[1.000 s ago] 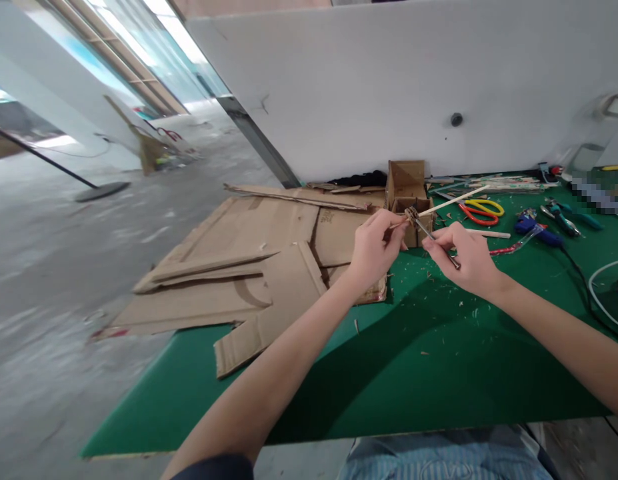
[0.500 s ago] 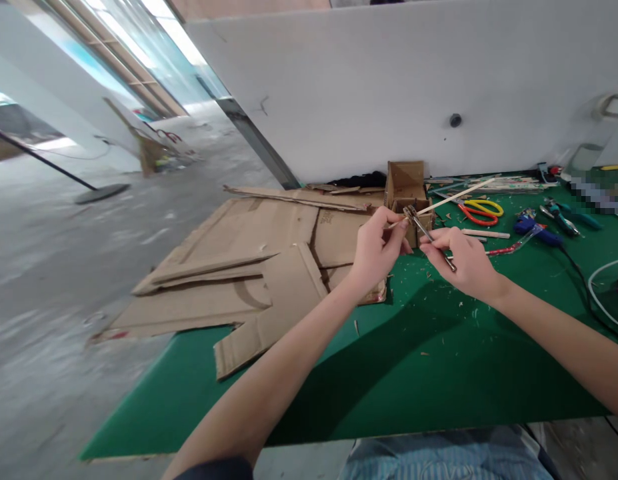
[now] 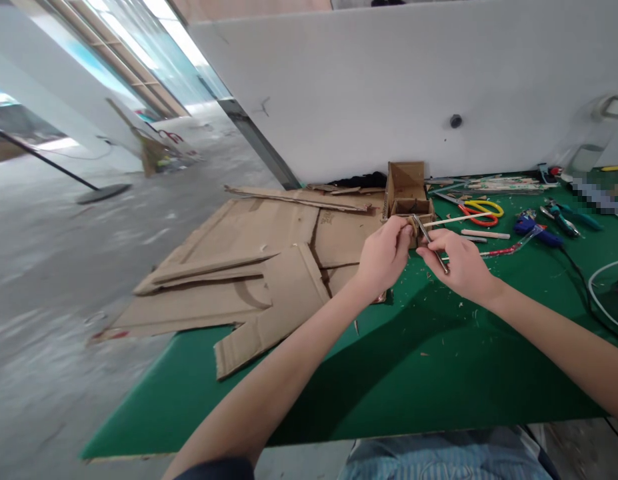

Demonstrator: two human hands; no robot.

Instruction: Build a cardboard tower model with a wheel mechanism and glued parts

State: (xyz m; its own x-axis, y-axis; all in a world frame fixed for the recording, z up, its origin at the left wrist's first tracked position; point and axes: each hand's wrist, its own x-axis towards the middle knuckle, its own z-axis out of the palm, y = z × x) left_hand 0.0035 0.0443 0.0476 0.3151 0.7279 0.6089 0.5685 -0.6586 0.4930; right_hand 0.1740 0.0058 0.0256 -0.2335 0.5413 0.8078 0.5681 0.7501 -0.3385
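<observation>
My left hand (image 3: pixel 386 252) is closed, its thumb and fingers pinching a small brown piece (image 3: pixel 413 227) that looks like cardboard. A thin wooden stick (image 3: pixel 461 219) sticks out from there to the right, nearly level; its near end is hidden by the fingers and the tool. My right hand (image 3: pixel 461 263) grips a slim metal tool (image 3: pixel 433 245), whose upper tip rests against or very near the small piece. The tool's exact kind is not clear. Just behind both hands stands an open cardboard box (image 3: pixel 406 179) with its flap raised.
Cut cardboard sheets (image 3: pixel 293 280) cover the left of the green table (image 3: pixel 389 393). To the right lie scissors (image 3: pixel 481 210), a blue glue gun (image 3: pixel 543 233) with a cable, pliers (image 3: pixel 561 217) and a short pale rod (image 3: pixel 485 234). A white wall (image 3: pixel 363 87) rises behind.
The stick has swung down from a steep upward slant to nearly level. My left hand has turned and lowered slightly, with the small piece; the tool's tip has moved slightly right and down.
</observation>
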